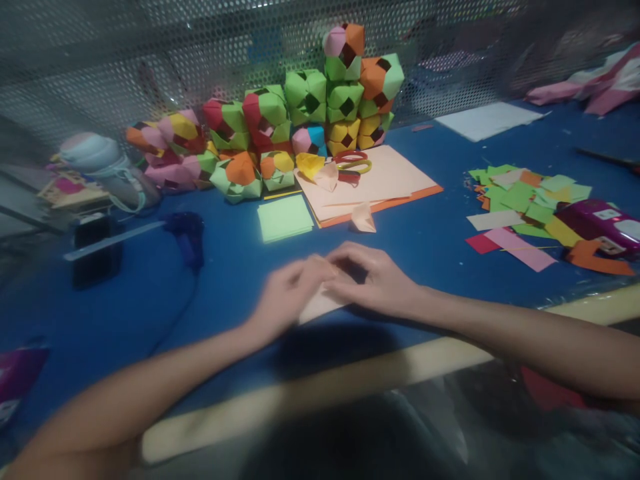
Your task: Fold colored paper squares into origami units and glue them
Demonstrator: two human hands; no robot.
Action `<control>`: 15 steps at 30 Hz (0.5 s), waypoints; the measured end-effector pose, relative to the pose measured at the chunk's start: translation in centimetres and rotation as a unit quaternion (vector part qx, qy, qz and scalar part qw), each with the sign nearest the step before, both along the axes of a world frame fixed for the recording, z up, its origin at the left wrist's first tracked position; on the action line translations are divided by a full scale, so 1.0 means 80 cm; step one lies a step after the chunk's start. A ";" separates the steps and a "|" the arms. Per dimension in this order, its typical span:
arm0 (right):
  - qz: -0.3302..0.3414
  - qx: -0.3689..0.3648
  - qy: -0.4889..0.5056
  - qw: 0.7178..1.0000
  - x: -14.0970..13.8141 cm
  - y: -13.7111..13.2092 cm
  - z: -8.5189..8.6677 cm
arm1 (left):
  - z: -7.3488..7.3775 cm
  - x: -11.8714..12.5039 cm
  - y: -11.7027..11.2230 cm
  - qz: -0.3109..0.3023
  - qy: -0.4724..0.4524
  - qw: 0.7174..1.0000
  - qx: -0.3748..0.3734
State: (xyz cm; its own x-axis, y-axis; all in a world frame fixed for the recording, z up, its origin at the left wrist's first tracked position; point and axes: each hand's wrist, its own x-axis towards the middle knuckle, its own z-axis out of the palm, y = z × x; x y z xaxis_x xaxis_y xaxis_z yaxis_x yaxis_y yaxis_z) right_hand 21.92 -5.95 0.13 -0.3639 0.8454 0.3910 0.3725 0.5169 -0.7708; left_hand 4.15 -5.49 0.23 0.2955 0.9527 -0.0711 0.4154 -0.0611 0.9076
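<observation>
A pale sheet of paper (323,304) lies on the blue table, partly covered by both hands. My left hand (295,287) grips it from the left, fingers bent together near its upper part. From the right, my right hand (375,277) pinches the same paper, thumb and fingers curved around a small gap. Just beyond the hands sits a small folded peach paper piece (363,218). Behind it are peach sheets (395,177) with scissors (353,165) and folded yellow and peach pieces on top. A stack of light green paper squares (285,218) is to the left.
Colourful folded-paper cubes (306,97) are stacked against the perforated metal panel. A blue glue gun (186,233), a dark phone (95,257) and a bottle (103,163) stand left. Paper scraps (530,200) and a purple object (603,227) lie right. The cream table edge (280,383) runs in front.
</observation>
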 end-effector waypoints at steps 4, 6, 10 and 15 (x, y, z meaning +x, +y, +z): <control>-0.014 0.009 0.000 1.000 -0.002 0.000 -0.002 | 0.000 0.001 -0.002 0.012 0.017 1.000 -0.001; -0.015 0.017 0.002 1.000 -0.002 0.001 -0.003 | 0.001 0.002 -0.003 0.018 0.021 1.000 -0.006; -0.013 0.028 -0.007 0.999 -0.001 0.002 -0.003 | 0.004 0.002 -0.001 0.023 -0.005 1.000 -0.005; -0.004 0.027 -0.011 1.000 -0.001 0.002 -0.005 | 0.007 -0.002 0.003 0.036 -0.042 0.998 0.019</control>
